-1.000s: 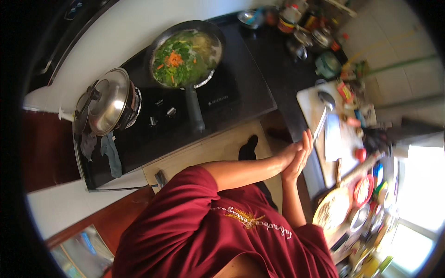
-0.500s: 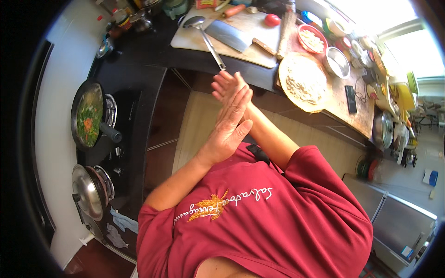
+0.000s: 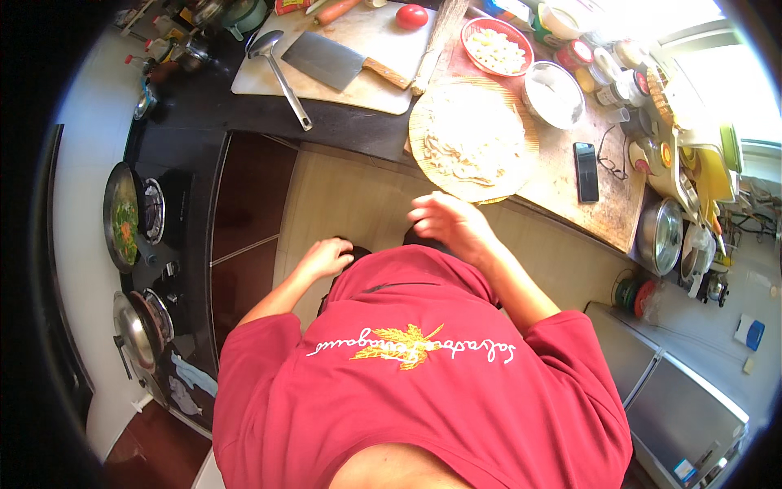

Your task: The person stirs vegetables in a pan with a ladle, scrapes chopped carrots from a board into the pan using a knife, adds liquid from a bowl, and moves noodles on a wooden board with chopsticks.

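My left hand hangs at my left side, beside the dark red shirt. It is empty, with the fingers loosely bent. My right hand is raised in front of my waist, also empty, with the fingers slightly curled and apart. Just beyond it, at the counter's edge, lies a round woven tray with pale noodle-like strips on it, partly washed out by glare. A ladle and a cleaver rest on the white cutting board, out of reach of both hands.
On the left, a pan of chopped greens sits near a burner, with a lidded pan closer. A tomato, a red bowl of pale pieces, a metal bowl and a phone stand on the counter.
My hands were pressed together in front of me; they have parted and dropped, the left to my side and the right toward my waist. The view has shifted, and the counter appears further left.
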The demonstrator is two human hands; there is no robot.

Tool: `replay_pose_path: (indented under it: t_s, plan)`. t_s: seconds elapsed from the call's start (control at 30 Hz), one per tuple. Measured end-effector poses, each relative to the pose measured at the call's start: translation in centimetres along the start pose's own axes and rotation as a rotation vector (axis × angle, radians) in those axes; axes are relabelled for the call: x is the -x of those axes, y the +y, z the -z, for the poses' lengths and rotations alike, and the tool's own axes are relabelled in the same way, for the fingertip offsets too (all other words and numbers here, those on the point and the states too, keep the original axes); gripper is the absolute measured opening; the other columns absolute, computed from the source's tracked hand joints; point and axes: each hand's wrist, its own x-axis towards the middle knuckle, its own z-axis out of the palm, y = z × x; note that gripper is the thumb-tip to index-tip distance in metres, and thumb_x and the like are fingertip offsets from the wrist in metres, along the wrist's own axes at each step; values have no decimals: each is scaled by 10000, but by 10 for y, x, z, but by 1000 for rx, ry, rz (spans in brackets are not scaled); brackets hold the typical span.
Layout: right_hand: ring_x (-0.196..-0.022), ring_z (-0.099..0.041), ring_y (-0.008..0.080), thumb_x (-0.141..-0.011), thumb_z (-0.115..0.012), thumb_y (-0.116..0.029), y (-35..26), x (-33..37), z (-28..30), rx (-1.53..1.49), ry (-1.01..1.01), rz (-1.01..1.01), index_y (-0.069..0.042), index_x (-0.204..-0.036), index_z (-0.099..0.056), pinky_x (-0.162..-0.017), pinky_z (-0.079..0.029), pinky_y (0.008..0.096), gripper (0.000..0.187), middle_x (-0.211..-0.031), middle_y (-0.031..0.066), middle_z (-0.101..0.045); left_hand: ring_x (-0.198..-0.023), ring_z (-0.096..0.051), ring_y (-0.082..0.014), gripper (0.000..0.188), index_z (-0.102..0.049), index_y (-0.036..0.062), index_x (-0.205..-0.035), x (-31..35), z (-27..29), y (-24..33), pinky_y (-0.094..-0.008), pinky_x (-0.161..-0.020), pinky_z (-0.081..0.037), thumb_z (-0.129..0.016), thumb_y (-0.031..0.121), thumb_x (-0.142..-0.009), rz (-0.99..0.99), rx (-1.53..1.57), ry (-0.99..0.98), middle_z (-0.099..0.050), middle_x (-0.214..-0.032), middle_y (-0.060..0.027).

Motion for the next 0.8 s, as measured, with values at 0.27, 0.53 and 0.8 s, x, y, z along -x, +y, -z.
replay_pose_path:
  t_s: [0.27, 0.53, 0.8]
  plan:
    - [-644, -545, 110, -840, -577, -219, -32, 18, 92, -28, 482, 106, -77, -884, -571, -609, -460, 248, 149, -760, 11, -578, -889, -615, -304, 336, -604, -3, -1002, 28, -20, 47, -358, -773, -482, -556, 249, -785, 241, 328, 43, -629, -936, -188]
    - [-604, -557, 123, -876, -529, -283, -21, -23, -2, -22, 116, 139, -24, -832, -576, -590, -474, 247, 267, -721, 54, -594, -806, -569, -101, 266, -560, -37, -1074, -68, 32, 137, -244, -736, -463, -519, 151, -890, 43, 1043, 240, -614, -931, -50]
    - [-593, -454, 51, -909, -480, -264, -26, 24, 40, 86, 365, 450, -75, -826, -544, -559, -382, 188, 216, -667, -28, -507, -865, -560, -118, 310, -516, -31, -1129, -135, 53, 223, -241, -780, -445, -499, -3, -821, -344, 1114, -94, -587, -986, -62]
